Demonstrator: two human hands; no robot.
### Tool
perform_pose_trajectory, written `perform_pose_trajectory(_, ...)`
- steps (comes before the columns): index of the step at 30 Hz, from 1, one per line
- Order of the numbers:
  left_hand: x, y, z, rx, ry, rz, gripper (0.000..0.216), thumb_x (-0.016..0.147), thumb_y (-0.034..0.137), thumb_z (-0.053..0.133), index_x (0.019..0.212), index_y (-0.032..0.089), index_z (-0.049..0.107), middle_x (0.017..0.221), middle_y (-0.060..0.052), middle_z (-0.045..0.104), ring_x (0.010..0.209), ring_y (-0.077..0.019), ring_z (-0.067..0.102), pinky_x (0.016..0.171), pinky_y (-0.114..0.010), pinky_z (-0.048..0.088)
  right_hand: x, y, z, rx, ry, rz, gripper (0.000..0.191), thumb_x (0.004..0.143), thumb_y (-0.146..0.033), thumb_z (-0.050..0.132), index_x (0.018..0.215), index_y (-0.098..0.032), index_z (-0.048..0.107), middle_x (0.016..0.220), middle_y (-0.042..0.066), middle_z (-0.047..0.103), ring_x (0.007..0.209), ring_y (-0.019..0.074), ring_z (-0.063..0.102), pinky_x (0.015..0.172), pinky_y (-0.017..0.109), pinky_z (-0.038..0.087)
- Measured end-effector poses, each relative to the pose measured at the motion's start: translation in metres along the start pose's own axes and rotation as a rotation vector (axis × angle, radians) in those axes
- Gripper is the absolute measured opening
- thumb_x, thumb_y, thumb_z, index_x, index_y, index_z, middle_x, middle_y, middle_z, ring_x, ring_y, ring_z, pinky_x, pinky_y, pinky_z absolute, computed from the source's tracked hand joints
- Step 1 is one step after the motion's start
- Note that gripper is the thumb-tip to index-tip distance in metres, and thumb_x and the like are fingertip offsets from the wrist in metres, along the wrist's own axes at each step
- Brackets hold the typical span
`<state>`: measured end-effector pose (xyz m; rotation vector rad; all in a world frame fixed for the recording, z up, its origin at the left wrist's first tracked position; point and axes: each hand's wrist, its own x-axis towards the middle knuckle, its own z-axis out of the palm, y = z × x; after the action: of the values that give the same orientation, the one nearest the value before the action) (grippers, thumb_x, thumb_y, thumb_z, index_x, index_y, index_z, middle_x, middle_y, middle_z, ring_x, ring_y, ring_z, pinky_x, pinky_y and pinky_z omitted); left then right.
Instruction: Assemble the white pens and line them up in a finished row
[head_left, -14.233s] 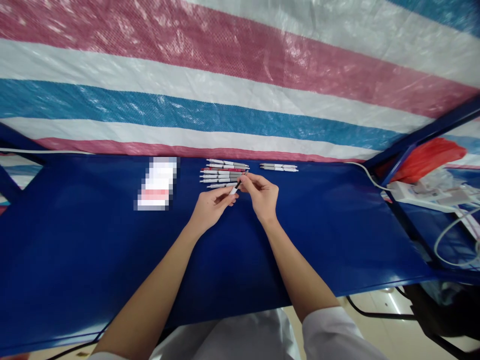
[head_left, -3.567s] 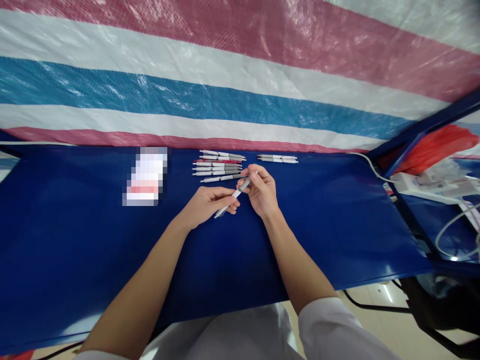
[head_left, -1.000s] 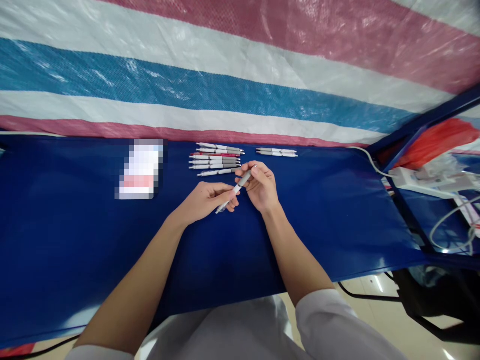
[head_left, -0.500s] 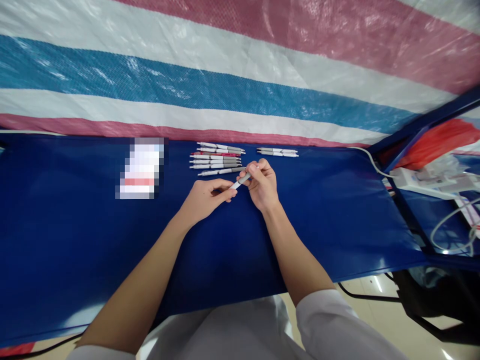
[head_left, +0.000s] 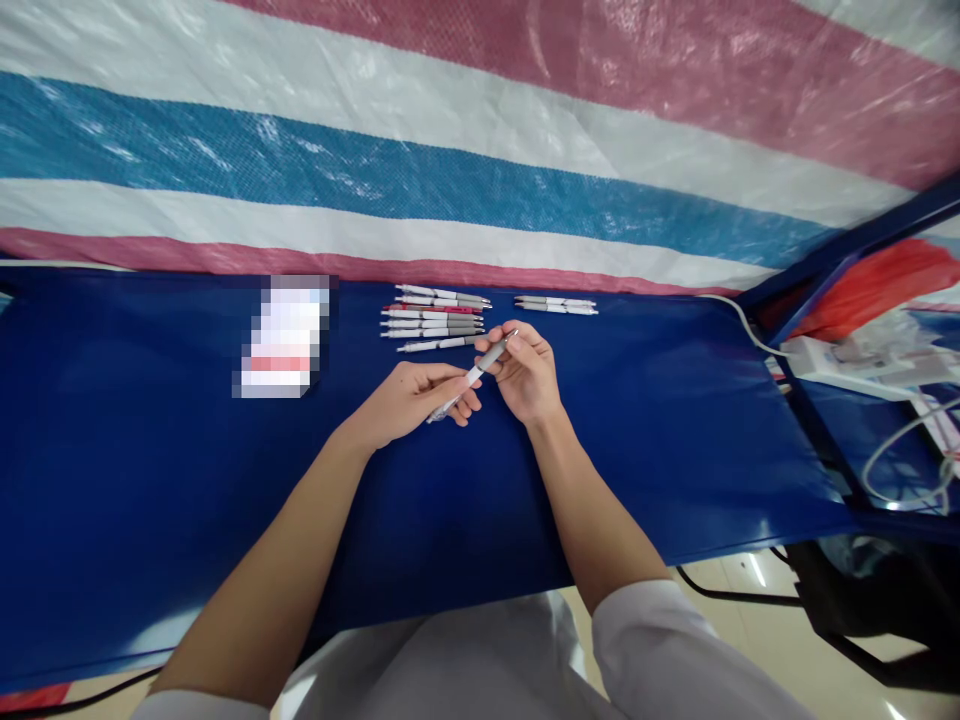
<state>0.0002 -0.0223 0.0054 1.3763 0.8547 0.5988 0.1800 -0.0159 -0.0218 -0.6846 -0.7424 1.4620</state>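
A white and grey pen [head_left: 478,372] is held slanted above the blue table [head_left: 150,480] by both hands. My left hand [head_left: 416,400] is closed round its lower white half. My right hand [head_left: 525,372] pinches its upper grey end. Just beyond the hands, several similar pens [head_left: 435,318] lie side by side in a row. Two more pens [head_left: 556,304] lie apart to the right of that row.
A blurred white and red card or pack [head_left: 281,335] lies to the left of the pens. A striped tarpaulin [head_left: 480,150] hangs behind the table. At the right, a white power strip [head_left: 840,365] with cables and a red bag [head_left: 870,290] sit past a blue frame bar.
Half a second ago the hands were close together with little of the pen showing; now they are drawn slightly apart and more of the pen is visible between them.
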Motion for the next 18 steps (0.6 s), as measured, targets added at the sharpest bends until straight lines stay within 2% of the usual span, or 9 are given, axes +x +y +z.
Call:
perform_pose_trajectory(4,0.001,-0.003,0.000,0.033,0.036,0.017,0.024,0.088,0.038,0.065,0.090,0.016,0.073,0.081,-0.005,0.075,0.066,-0.0150,0.069,0.067,-0.027,0.057,0.000,0.002,0.001,0.030,-0.009,-0.024,0.024,0.066,-0.034,0.082,0.077,-0.024,0.064,0.077,-0.006,0.073,0.073,0.0132,0.074,0.063,0.024,0.062)
perform_pose_trajectory(12,0.005,-0.010,0.004,0.216,0.229,0.049,0.018,0.080,0.035,0.072,0.088,0.019,0.074,0.076,-0.002,0.074,0.068,-0.0153,0.069,0.073,-0.027,0.056,0.003,0.002,0.008,-0.011,0.107,-0.062,0.039,0.065,-0.033,0.084,0.066,-0.023,0.047,0.070,-0.009,0.064,0.059,0.0091,0.068,0.056,0.022,0.059)
perform_pose_trajectory(15,0.005,-0.010,0.005,0.203,0.210,0.046,0.021,0.082,0.038,0.070,0.089,0.019,0.074,0.076,-0.003,0.075,0.069,-0.0166,0.070,0.074,-0.029,0.057,0.003,0.001,0.009,0.008,0.103,-0.080,0.036,0.065,-0.033,0.083,0.067,-0.023,0.049,0.068,-0.009,0.063,0.058,0.0081,0.066,0.055,0.020,0.057)
perform_pose_trajectory(18,0.004,-0.008,0.003,0.107,0.137,0.031,0.026,0.084,0.041,0.068,0.091,0.017,0.074,0.081,-0.005,0.076,0.070,-0.0179,0.072,0.074,-0.031,0.059,0.002,0.001,0.007,0.009,0.075,-0.054,0.029,0.066,-0.035,0.082,0.072,-0.024,0.056,0.071,-0.008,0.066,0.064,0.0102,0.069,0.058,0.022,0.059)
